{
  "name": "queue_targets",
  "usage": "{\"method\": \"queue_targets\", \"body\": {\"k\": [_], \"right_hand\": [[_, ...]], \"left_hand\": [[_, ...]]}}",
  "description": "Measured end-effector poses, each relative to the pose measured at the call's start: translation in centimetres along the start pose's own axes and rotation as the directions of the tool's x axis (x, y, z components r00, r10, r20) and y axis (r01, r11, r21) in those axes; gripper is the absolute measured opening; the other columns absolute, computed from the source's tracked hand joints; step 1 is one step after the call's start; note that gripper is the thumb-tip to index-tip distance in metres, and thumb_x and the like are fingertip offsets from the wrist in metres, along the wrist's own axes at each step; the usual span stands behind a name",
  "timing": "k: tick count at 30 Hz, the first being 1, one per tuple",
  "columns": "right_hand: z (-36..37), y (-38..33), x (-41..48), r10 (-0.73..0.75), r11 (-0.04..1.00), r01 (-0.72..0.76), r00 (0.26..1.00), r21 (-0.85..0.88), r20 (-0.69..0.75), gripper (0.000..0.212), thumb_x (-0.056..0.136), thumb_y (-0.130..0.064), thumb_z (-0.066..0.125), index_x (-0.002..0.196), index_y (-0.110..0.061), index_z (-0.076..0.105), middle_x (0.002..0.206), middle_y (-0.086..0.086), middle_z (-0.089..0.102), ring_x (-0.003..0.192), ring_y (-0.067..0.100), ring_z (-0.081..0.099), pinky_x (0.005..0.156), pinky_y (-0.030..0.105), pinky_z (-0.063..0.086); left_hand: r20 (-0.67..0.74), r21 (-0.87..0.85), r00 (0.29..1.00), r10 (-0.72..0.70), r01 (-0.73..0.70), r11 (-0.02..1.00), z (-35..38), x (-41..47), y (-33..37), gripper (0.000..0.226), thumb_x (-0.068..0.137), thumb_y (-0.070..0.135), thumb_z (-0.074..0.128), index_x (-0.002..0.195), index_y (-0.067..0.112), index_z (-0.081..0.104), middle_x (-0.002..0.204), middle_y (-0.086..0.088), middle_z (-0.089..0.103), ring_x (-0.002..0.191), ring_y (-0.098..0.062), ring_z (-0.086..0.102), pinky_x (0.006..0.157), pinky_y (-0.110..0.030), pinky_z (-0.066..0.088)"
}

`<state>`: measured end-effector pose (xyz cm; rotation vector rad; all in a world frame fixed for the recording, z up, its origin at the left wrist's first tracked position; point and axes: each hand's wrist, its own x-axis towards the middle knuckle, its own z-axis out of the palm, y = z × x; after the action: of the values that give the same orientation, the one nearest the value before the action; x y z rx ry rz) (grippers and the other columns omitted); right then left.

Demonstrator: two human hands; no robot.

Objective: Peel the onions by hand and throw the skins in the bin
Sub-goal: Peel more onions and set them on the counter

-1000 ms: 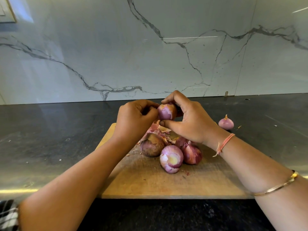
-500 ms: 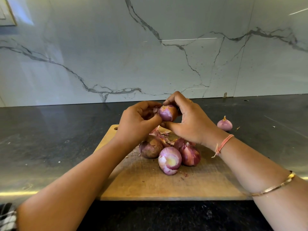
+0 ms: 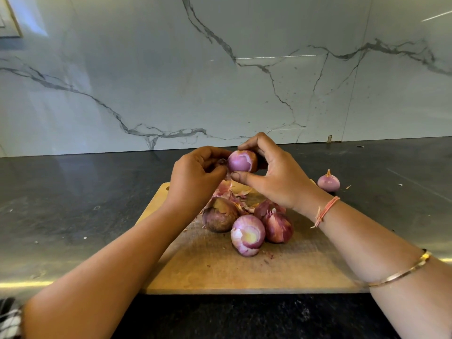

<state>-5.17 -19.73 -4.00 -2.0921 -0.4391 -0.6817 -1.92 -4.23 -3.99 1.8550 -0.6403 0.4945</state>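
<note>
Between the curled fingers and thumb of the right hand (image 3: 276,177) a half-peeled onion (image 3: 241,161) is held above the cutting board (image 3: 220,272), while a flap of skin (image 3: 222,162) at its side is pinched by the left hand (image 3: 195,179). The bulb is judged light, firm and slick where bared — the skin papery and easily torn, best taken at a lifted edge. Loose skins (image 3: 230,189) are seen below.

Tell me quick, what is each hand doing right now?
Left hand: closed, pinching a flap of skin on the onion.
Right hand: closed around that partly peeled onion, above the cutting board.
</note>
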Motion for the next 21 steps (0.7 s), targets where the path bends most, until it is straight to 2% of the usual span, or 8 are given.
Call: {"method": "queue_targets", "body": {"k": [3, 7, 10, 11, 14, 16, 19, 21], "right_hand": [[-0.1, 0.2, 0.3, 0.096, 0.985, -0.092, 0.995, 0.144, -0.019, 0.035, 0.078, -0.013, 0.078, 0.106, -0.017, 0.058, 0.101, -0.008, 0.063, 0.095, 0.011, 0.062, 0.089, 0.03, 0.052], [0.0, 0.2, 0.5, 0.177, 0.917, -0.169, 0.984, 0.361, 0.011, 0.03, 0.08, -0.003, 0.073, 0.104, -0.016, 0.061, 0.103, 0.001, 0.064, 0.094, 0.013, 0.061, 0.084, 0.024, 0.053], [-0.1, 0.0, 0.5, 0.246, 0.842, -0.241, 0.968, 0.482, 0.055, 0.023, 0.082, 0.001, 0.068, 0.1, -0.012, 0.062, 0.104, 0.013, 0.063, 0.098, 0.029, 0.062, 0.088, 0.038, 0.053], [-0.2, -0.1, 0.5, 0.27, 0.807, -0.265, 0.96, 0.527, 0.069, 0.021, 0.082, 0.002, 0.066, 0.098, -0.011, 0.062, 0.102, 0.015, 0.063, 0.095, 0.03, 0.062, 0.086, 0.039, 0.054], [-0.4, -0.5, 0.6, 0.324, 0.69, -0.318, 0.939, 0.65, 0.115, 0.015, 0.084, 0.005, 0.059, 0.095, -0.005, 0.06, 0.096, 0.018, 0.06, 0.078, 0.025, 0.063, 0.068, 0.03, 0.057], [-0.4, -0.7, 0.6, 0.334, 0.643, -0.328, 0.933, 0.692, 0.132, 0.009, 0.088, 0.002, 0.055, 0.091, -0.005, 0.059, 0.088, 0.018, 0.059, 0.071, 0.025, 0.062, 0.063, 0.029, 0.057], [-0.7, -0.9, 0.6, 0.32, 0.62, -0.299, 0.941, 0.726, 0.114, 0.011, 0.093, -0.007, 0.048, 0.087, -0.005, 0.056, 0.08, 0.019, 0.059, 0.06, 0.023, 0.063, 0.057, 0.028, 0.054], [-0.8, -0.9, 0.6, 0.317, 0.645, -0.297, 0.942, 0.704, 0.106, 0.012, 0.094, -0.01, 0.048, 0.085, -0.007, 0.056, 0.075, 0.016, 0.059, 0.055, 0.02, 0.061, 0.052, 0.025, 0.051]], "left_hand": [[-0.024, 0.03, 1.0, 0.006, -0.005, 1.0, 0.0, 0.0, -0.1, 0.029, 0.085, 0.003, 0.062, 0.094, 0.03, 0.068, 0.081, 0.024, 0.064, 0.079, 0.006, 0.064, 0.072, -0.012, 0.052], [-0.037, 0.033, 0.999, 0.035, -0.033, 0.999, -0.2, 0.0, 0.0, 0.031, 0.086, 0.002, 0.06, 0.091, 0.031, 0.066, 0.08, 0.022, 0.066, 0.077, 0.002, 0.065, 0.072, -0.018, 0.054], [-0.031, 0.019, 0.998, 0.046, -0.045, 0.999, -0.3, 0.1, 0.0, 0.027, 0.086, 0.001, 0.06, 0.092, 0.027, 0.07, 0.08, 0.018, 0.068, 0.076, -0.001, 0.066, 0.072, -0.019, 0.055], [-0.025, 0.01, 0.998, 0.053, -0.052, 0.999, -0.4, 0.2, 0.0, 0.028, 0.087, 0.001, 0.06, 0.091, 0.027, 0.07, 0.08, 0.018, 0.068, 0.075, -0.001, 0.066, 0.071, -0.019, 0.056], [-0.012, -0.004, 0.998, 0.069, -0.069, 0.998, -0.4, 0.2, 0.0, 0.033, 0.087, -0.001, 0.058, 0.091, 0.03, 0.069, 0.079, 0.019, 0.068, 0.074, -0.003, 0.066, 0.07, -0.018, 0.055], [-0.025, 0.006, 0.998, 0.057, -0.057, 0.998, -0.4, 0.3, -0.2, 0.031, 0.087, -0.001, 0.057, 0.093, 0.026, 0.073, 0.08, 0.017, 0.069, 0.074, -0.006, 0.066, 0.07, -0.02, 0.055], [-0.047, 0.013, 0.998, 0.028, -0.027, 1.0, -0.6, 0.5, -0.5, 0.03, 0.088, -0.001, 0.056, 0.091, 0.025, 0.072, 0.08, 0.017, 0.067, 0.074, -0.008, 0.066, 0.072, -0.021, 0.056], [-0.047, 0.016, 0.999, 0.023, -0.022, 1.0, -0.6, 0.6, -0.5, 0.032, 0.088, 0.0, 0.055, 0.087, 0.029, 0.069, 0.078, 0.015, 0.067, 0.068, -0.008, 0.065, 0.066, -0.022, 0.056]]}}
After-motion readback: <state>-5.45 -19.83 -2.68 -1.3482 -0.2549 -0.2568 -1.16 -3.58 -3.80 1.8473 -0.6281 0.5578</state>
